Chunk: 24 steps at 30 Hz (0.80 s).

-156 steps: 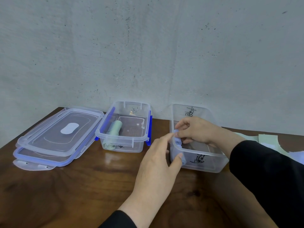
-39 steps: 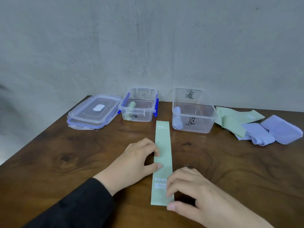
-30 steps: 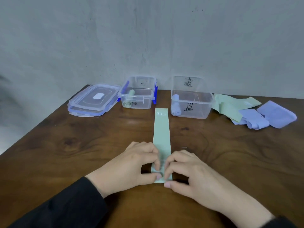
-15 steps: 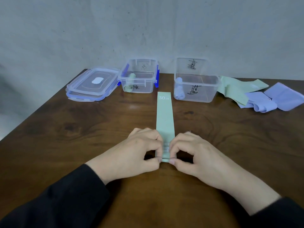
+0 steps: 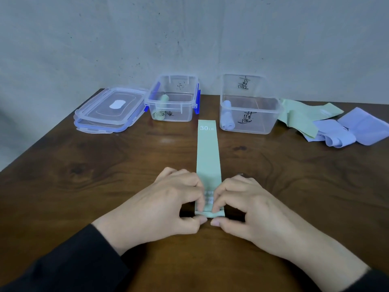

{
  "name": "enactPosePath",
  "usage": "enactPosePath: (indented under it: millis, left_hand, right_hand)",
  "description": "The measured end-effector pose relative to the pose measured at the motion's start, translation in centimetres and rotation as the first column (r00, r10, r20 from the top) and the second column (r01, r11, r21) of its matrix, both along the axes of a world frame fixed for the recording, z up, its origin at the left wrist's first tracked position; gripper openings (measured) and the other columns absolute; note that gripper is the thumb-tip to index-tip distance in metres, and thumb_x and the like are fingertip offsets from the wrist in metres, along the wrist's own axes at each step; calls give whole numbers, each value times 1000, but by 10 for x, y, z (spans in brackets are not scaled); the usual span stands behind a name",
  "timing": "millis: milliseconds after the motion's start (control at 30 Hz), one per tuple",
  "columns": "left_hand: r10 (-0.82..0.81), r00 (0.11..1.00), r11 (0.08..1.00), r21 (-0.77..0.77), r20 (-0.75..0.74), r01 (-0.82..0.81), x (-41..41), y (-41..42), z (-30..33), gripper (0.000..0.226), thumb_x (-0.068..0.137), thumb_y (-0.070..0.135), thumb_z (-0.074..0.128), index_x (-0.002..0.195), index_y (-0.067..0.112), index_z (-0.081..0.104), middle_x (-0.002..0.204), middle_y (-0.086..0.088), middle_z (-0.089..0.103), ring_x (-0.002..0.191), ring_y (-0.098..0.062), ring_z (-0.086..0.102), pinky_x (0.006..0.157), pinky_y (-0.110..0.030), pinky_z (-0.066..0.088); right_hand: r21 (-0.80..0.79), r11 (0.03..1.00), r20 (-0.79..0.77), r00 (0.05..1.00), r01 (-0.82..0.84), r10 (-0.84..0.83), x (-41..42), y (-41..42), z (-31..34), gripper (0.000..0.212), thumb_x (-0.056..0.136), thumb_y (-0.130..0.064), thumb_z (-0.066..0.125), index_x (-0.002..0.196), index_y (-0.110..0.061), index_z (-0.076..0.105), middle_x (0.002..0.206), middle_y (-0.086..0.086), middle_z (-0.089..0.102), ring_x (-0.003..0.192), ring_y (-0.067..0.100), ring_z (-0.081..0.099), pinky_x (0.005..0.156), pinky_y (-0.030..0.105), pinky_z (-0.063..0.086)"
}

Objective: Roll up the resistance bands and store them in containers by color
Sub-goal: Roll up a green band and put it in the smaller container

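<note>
Bare wooden table [image 5: 109, 175] lies open left and right of the flat green band [image 5: 208, 152], while stacked lids [image 5: 109, 111], two clear containers [image 5: 172, 100] [image 5: 248, 106] and loose bands [image 5: 336, 127] crowd the far edge.

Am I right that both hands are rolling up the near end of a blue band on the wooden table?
Not quite: the band is green, not blue, as the head view shows. Both hands, left and right, do pinch its near end on the wooden table.
</note>
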State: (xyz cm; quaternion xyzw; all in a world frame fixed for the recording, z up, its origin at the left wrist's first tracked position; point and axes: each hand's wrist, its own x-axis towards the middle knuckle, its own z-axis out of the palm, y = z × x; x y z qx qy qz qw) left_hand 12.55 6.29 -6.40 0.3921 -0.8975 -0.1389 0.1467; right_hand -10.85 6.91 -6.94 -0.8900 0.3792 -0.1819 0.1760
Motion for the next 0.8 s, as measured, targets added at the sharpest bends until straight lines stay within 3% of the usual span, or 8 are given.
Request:
enactPosePath:
  millis: [367,633,800]
  left_hand:
    - [41,999,999,32,-11,-41,-1,-3,1,11,89,42,63,80,36,63,95,21,53,103,-4,49,101,-23,28]
    - [81,996,996,36,-46,-80,-3,-3,3,12,86,43,62,76,36,62,92,19,54,99,-8,51,100,-28,30]
    - [101,990,994,43,-98,-97,-4,-4,2,9,83,42,61,79,35,61,94,17,56,97,-10,52,98,-31,34]
  right_hand:
    - [96,993,48,996,74,-79,3,-1,6,5,90,-38,66,88,-34,68,83,-19,56,90,7,56,78,17,45]
    - [134,988,54,995,79,-87,5,-3,7,10,94,-36,60,91,-31,69,90,-19,56,96,6,54,86,18,43]
    - [168,977,65,988,129,-141,7,-4,8,12,94,-33,61,92,-28,71,87,-17,57,91,5,54,78,12,40]
